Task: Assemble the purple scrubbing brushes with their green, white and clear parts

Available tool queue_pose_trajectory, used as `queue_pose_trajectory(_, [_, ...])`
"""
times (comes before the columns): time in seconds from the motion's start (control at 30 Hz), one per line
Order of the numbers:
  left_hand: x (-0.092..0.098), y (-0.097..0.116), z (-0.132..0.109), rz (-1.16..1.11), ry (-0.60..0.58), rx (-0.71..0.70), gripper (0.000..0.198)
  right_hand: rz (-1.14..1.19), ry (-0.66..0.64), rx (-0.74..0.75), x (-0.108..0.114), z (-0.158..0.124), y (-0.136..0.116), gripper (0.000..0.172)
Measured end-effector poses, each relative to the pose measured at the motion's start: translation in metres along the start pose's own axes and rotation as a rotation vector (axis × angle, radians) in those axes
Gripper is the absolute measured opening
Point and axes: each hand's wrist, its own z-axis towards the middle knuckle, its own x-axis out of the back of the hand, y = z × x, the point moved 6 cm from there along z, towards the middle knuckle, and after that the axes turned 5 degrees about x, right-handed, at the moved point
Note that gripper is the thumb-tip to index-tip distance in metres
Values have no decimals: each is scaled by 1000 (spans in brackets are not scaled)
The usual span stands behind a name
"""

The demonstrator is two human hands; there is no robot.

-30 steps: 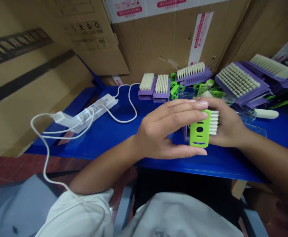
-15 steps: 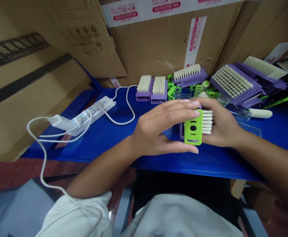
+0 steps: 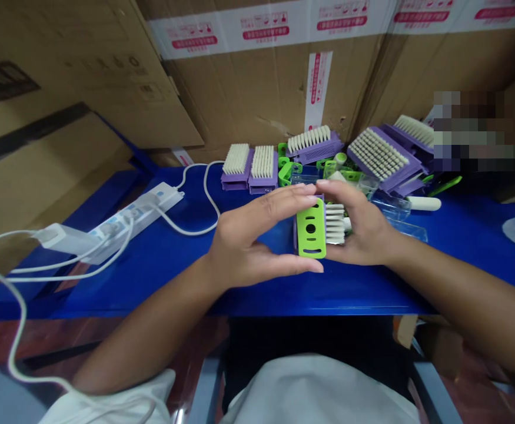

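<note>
The green brush (image 3: pixel 311 229) is held upright just above the blue table (image 3: pixel 173 253), with its white bristles turned to the right. It is pinched by the left hand (image 3: pixel 243 244): the straight fingers (image 3: pixel 283 200) are laid on its top edge and the thumb is pressed under it. The bristle side is cupped by the right hand (image 3: pixel 365 232), whose fingers are curled around it; possibly a purple part is hidden behind. Purple brushes (image 3: pixel 251 165) are lying further back, near a power strip (image 3: pixel 142 206).
</note>
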Motion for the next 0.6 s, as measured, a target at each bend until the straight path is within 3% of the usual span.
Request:
queue_pose_trajectory(0.17, [-1,-15,-7,-61,3,122,81,-37,-30,69,-3,-3,-2,99])
queue_pose_trajectory(0.4, [0,-23,-7,-95,-36,141,88,-86,-48,140,-2,-3,-4,70])
queue_pose_trajectory(0.6, [-3,-27,-8,-122,-34,154,87,-121,-76,131,-1,-3,-4,64])
